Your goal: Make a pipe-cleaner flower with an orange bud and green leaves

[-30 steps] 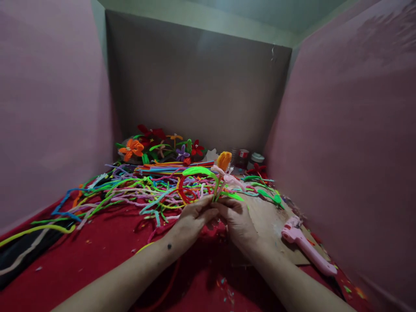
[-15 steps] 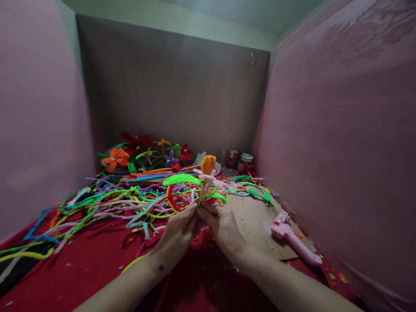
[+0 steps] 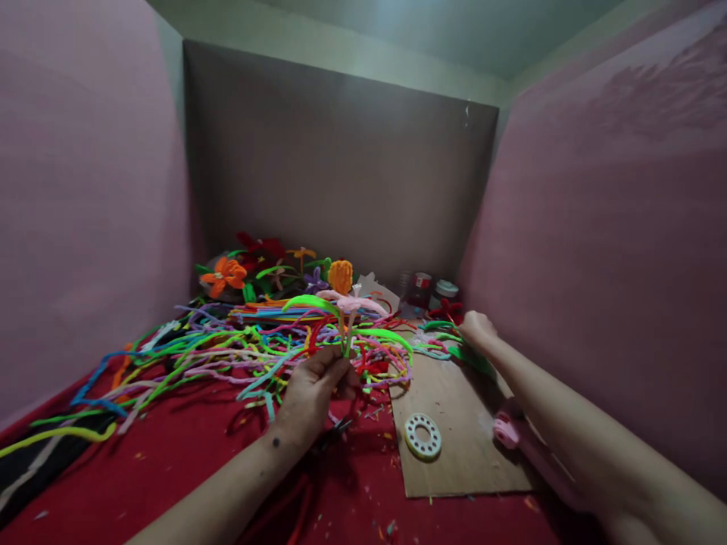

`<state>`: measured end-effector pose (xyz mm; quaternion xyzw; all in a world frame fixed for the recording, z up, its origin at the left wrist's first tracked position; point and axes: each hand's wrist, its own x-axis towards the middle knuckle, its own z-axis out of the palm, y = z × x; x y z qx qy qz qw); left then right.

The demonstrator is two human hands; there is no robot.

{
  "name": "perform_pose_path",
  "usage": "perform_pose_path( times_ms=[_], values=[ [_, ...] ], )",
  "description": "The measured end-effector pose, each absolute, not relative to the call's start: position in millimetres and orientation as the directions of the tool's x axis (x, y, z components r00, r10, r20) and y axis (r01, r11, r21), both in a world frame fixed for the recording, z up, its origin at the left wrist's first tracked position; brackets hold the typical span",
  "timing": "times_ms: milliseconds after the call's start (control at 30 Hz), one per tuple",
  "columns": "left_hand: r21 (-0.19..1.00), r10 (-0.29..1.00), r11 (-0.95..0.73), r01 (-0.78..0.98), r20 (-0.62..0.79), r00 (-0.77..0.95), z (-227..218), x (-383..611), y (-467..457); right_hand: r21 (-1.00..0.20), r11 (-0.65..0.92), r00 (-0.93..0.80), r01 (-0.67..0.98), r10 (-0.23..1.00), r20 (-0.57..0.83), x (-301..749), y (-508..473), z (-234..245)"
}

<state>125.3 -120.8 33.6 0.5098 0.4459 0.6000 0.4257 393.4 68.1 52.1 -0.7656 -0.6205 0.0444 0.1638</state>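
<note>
My left hand (image 3: 318, 382) pinches a small bunch of pipe-cleaner flowers by the stems, upright before me. In it are an orange bud (image 3: 341, 277), a pink flower (image 3: 349, 303) with narrow petals, and long bright green leaves (image 3: 383, 337). Stretched out to the far right, my right hand (image 3: 478, 333) has its fingers curled closed beside a red pipe-cleaner flower (image 3: 446, 311) and dark green leaves (image 3: 471, 360). What lies between those fingers, if anything, is hidden. A pink glue gun (image 3: 507, 430) lies under my right forearm, partly covered by it.
Loose coloured pipe cleaners (image 3: 210, 363) spread over the red cloth (image 3: 187, 462). A white ring-shaped spool (image 3: 423, 437) rests on the cardboard sheet (image 3: 466, 462). Finished flowers (image 3: 224, 276) and jars (image 3: 446, 289) stand at the back. Pink walls (image 3: 613, 250) close in both sides.
My right hand has left the stems and reached out to the far right by the red flower. My left hand keeps the bunch. The white spool has come into sight.
</note>
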Motion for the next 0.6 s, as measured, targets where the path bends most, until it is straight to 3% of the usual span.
perform_pose_path(
  times_ms=[200,400,500,600],
  values=[
    [0.967,0.969,-0.230,-0.107,0.218,-0.114,28.8,125.0,-118.0,-0.306,-0.249,0.289,0.919,0.953,0.092,401.9,96.0,22.0],
    [0.964,0.969,-0.241,-0.117,0.231,-0.093,28.0,124.7,-116.8,-0.443,-0.210,0.313,0.872,0.934,0.174,410.5,97.6,31.2],
    [0.967,0.974,-0.213,-0.137,0.199,-0.110,31.2,125.6,-117.4,-0.572,-0.111,0.331,0.813,0.896,0.296,417.7,90.4,46.5],
    [0.969,0.976,-0.181,-0.168,0.157,-0.149,33.1,124.9,-117.1,-0.706,0.131,0.323,0.697,0.821,0.471,418.3,78.9,64.8]
  ],
)
